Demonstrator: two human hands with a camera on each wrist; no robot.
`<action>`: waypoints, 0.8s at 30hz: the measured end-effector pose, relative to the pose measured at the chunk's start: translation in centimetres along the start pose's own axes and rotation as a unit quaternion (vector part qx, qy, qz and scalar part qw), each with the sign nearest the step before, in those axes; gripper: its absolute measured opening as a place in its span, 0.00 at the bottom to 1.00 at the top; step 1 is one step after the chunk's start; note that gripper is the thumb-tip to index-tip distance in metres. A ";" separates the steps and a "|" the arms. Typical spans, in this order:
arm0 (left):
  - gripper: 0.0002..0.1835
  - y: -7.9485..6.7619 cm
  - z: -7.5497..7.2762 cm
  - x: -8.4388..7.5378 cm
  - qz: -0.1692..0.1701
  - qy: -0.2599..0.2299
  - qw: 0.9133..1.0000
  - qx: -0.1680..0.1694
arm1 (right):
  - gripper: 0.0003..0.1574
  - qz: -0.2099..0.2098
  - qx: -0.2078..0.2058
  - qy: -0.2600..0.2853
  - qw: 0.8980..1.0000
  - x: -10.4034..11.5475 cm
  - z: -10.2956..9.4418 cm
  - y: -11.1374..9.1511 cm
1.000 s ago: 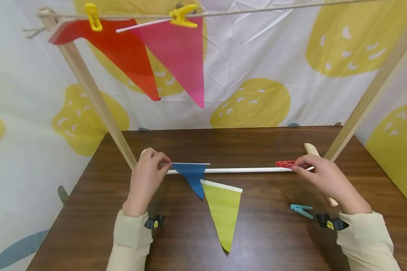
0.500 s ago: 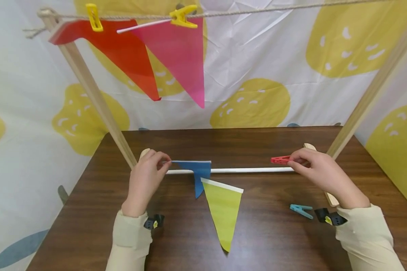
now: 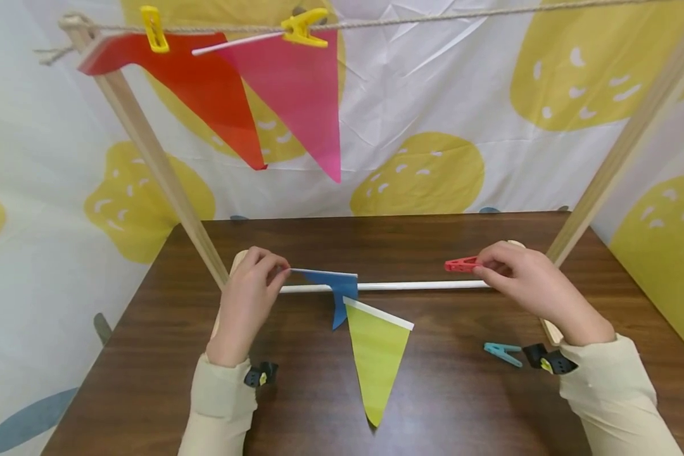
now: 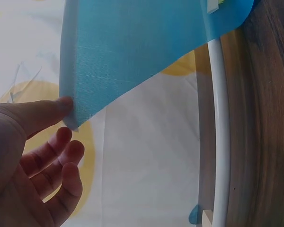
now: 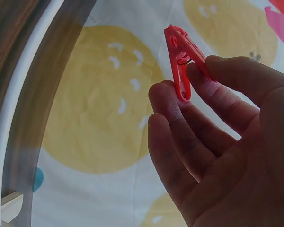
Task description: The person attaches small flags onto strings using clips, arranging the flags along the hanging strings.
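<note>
My left hand [image 3: 249, 301] pinches one end of the top edge of a blue triangular flag [image 4: 128, 52], whose tip hangs down bent over behind a lime-green flag. That green pennant [image 3: 376, 361] with a white top band lies on the table. Between thumb and fingers of my right hand [image 3: 527, 285] is a red clothespin [image 5: 180, 52], held by its handle ends with the nose pointing left in the head view. A light-blue clothespin [image 3: 503, 353] lies on the table in front of my right wrist.
A rope [image 3: 444, 18] runs between wooden posts [image 3: 148, 145]. On it hang a red flag [image 3: 196, 82] and a pink flag [image 3: 302, 95], with a yellow clothespin [image 3: 155, 30] and another yellow clothespin [image 3: 304, 28]. A white rod [image 3: 422, 285] joins the frame low down.
My right hand has lifted the red clothespin off the rod area and moved left and up. The blue flag has risen slightly in my left hand, its tip folding.
</note>
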State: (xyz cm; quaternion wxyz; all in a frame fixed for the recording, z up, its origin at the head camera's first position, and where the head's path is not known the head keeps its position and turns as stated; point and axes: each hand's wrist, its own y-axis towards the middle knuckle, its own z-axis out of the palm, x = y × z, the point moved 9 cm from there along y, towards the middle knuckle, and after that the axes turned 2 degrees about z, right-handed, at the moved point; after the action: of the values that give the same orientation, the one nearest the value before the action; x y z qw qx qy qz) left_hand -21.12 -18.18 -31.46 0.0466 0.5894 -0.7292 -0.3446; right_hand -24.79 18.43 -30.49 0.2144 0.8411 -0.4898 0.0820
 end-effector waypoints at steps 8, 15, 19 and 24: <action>0.05 0.0 -0.3 0.1 -0.003 0.001 1.000 -0.011 | 0.05 -0.009 0.003 0.014 1.000 0.9 -0.1 0.2; 0.04 0.0 -0.6 -0.1 0.009 0.004 0.999 -0.037 | 0.05 -0.019 -0.010 0.008 1.000 1.7 -0.4 0.3; 0.03 0.2 -0.8 -0.6 0.021 0.000 0.998 -0.057 | 0.04 -0.019 -0.015 0.009 1.000 2.2 -0.6 0.4; 0.03 0.3 -1.5 -1.0 0.024 -0.001 0.997 -0.068 | 0.04 -0.029 -0.021 0.001 0.999 2.6 -0.8 0.5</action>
State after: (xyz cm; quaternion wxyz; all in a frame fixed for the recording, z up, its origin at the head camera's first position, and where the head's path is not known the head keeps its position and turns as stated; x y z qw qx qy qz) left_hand -20.35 -17.94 -29.83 0.0944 0.5669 -0.7178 -0.3929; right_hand -23.89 16.55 -28.74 0.2350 0.8501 -0.4667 0.0664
